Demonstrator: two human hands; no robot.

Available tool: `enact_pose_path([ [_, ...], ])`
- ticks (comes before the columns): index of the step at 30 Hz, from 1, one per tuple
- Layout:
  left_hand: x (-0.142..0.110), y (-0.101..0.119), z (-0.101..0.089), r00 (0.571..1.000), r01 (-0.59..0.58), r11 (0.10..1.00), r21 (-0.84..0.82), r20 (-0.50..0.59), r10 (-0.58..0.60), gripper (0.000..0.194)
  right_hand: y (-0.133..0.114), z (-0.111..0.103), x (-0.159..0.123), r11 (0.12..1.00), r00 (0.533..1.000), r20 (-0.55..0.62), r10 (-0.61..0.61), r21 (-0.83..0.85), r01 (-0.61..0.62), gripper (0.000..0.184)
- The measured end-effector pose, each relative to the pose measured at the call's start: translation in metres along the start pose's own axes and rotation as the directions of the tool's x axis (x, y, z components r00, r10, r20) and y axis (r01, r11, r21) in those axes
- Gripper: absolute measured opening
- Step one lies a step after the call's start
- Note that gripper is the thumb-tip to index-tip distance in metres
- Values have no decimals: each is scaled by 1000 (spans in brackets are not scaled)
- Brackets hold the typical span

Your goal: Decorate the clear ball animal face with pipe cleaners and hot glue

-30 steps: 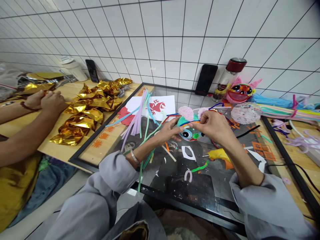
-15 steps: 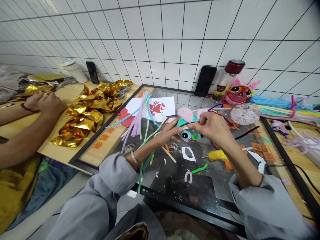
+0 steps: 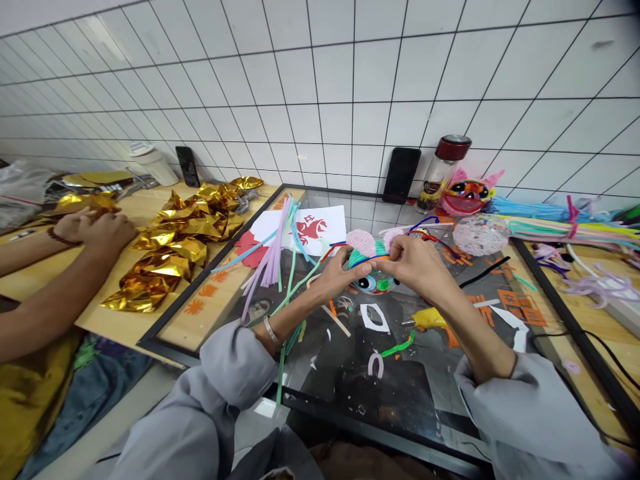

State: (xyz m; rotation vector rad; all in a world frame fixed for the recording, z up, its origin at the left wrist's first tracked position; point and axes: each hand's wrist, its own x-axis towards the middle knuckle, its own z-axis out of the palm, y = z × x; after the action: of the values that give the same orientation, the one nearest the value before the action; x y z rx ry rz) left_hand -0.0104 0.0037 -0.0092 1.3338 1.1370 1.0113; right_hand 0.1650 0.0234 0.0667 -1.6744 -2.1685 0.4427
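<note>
Between my hands is a colourful animal face made of pipe cleaners (image 3: 373, 283), with pink round ears, green stripes, big eyes and a green nose. My left hand (image 3: 340, 275) grips its left side, thumb along the top edge. My right hand (image 3: 416, 261) pinches the upper right edge, where an orange and a blue pipe cleaner cross the forehead. Fingers cover part of the right half. Below lie a white paper cutout with an eye-shaped hole (image 3: 375, 318), a green pipe cleaner piece (image 3: 399, 345) and a yellow glue gun (image 3: 431, 319).
Loose pastel pipe cleaners (image 3: 273, 260) lie left, near a red papercut (image 3: 311, 229). Behind stand a phone (image 3: 401, 175), a bottle (image 3: 440, 175) and a finished red-and-pink face (image 3: 465, 193). A co-worker's hands (image 3: 107, 228) rest beside gold foil (image 3: 173, 247).
My view has tilted slightly up. My hands have come closer together along the face's top edge, and the face tips forward a little. The co-worker's hands have barely moved.
</note>
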Motion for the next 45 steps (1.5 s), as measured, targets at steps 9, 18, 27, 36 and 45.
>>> enact_pose_path([
  [9,1,2,-1,1000,21,1000,-16,5,-21,68,13,-1,7,970,990,94,-103,229,79,24],
  [18,2,6,-2,999,46,998,36,-13,-46,71,18,5,8,948,986,82,-147,295,116,23],
  [27,4,11,-4,997,75,983,167,-33,-70,76,16,6,8,949,986,74,-146,292,119,21],
  [36,9,15,-3,993,109,979,169,14,-113,74,18,4,9,937,976,99,-194,313,154,17],
  [45,13,11,-4,990,131,977,170,24,-137,57,19,5,10,914,967,124,-221,371,161,13],
])
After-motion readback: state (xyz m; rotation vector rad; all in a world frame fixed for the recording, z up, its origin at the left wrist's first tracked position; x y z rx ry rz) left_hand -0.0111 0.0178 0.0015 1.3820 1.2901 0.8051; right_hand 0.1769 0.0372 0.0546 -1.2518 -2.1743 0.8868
